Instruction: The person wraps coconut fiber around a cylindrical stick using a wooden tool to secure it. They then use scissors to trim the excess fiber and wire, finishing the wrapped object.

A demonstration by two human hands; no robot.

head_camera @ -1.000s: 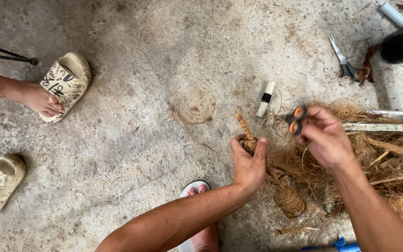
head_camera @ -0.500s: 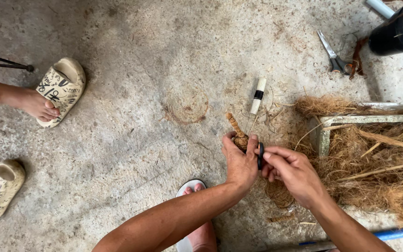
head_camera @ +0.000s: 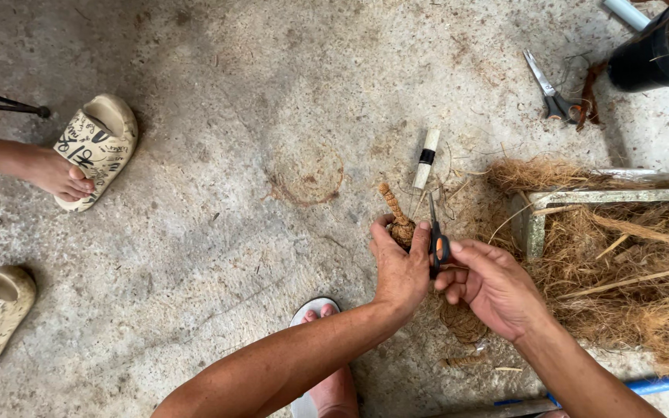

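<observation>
**Trimming a twisted coir piece with scissors**

The left hand was curled around a small bundle of coconut fibre, its fingers wrapped tight; a twisted fibre cord rose from the bundle toward the upper left. The right hand gripped orange-handled scissors, fingers closed around the handles, blades pointing up just beside the bundle. The step in hand appeared to be clipping stray fibres from the bundle. The next cut would call for the blades to be set against the loose strands alone, with the left thumb kept out of their path. Behind the hands lay a white tube with a black band and a second pair of scissors on the concrete floor. A heap of loose fibre lay to the right. Another person's foot rested at a patterned sandal.
</observation>
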